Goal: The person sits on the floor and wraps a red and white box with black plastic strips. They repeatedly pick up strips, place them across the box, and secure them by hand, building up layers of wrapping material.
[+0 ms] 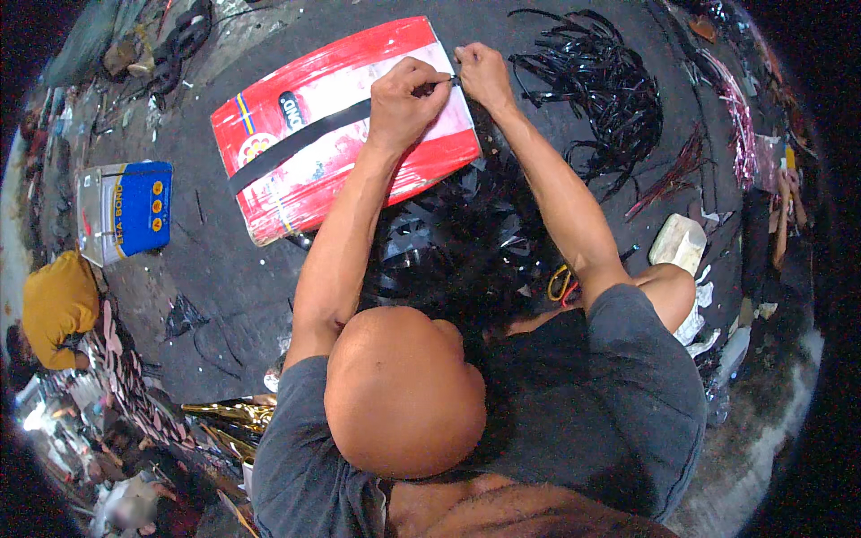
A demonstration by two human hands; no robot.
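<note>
Red-and-white carton (325, 168): lying flat in the upper middle of the frame, tilted so its right end sits higher, its glossy sides bowed by the lens.
Black strip (305, 142): laid lengthwise over the carton, from its left edge up to the left hand.
Left hand (405, 103): fingers curled in, thumb and forefinger pinched together by the carton's right edge, with a dark bit at their tips that looks like the strip's end.
Right hand (484, 76): half-curled just beyond that edge, beside the left; whether it grips the strip is unclear.
Dark grey floor (220, 269): dull and specked with pale scraps, spread beneath the carton.
Black ribbons (619, 85): a loose, shiny tangle at upper right.
Second black heap (448, 247): between the forearms, mid-frame, with a yellow loop (558, 283) near its right side.
Blue-and-silver box (134, 211): standing at the left.
Room's right side: red strands (671, 179), pink shiny strips (741, 130), and a whitish block (678, 244) lower down.
Room's left side: a co-worker in a mustard top (61, 300), gold foil (238, 416) and crowded litter toward the lower left.
</note>
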